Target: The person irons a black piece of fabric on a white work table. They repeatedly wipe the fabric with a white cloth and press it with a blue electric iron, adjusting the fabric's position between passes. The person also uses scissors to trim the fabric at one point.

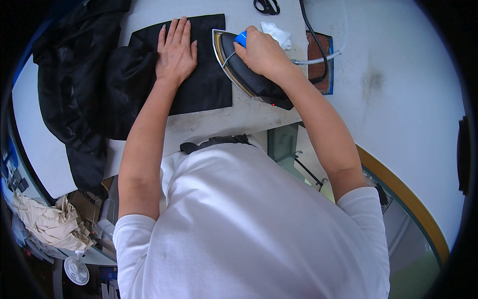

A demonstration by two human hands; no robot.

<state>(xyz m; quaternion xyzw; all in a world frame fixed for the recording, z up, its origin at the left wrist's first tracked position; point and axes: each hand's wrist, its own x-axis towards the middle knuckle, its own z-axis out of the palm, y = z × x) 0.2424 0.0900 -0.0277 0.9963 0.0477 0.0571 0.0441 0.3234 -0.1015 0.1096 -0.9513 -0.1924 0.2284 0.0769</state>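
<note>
A black garment lies on the pale ironing surface, bunched at the left and spread flat in a panel toward the middle. My left hand rests palm down on that flat part, fingers pointing away from me and holding nothing. In my right hand is the blue handle of a steam iron with a dark body. The iron's nose points up and left, close to the panel's right edge. Its soleplate is hidden from above, and a small red light glows near its heel.
Black-handled scissors and a crumpled white cloth lie beyond the iron. A reddish-brown pad with blue edging sits at its right, crossed by a black cord and a clear hose. Beige fabric is heaped at lower left.
</note>
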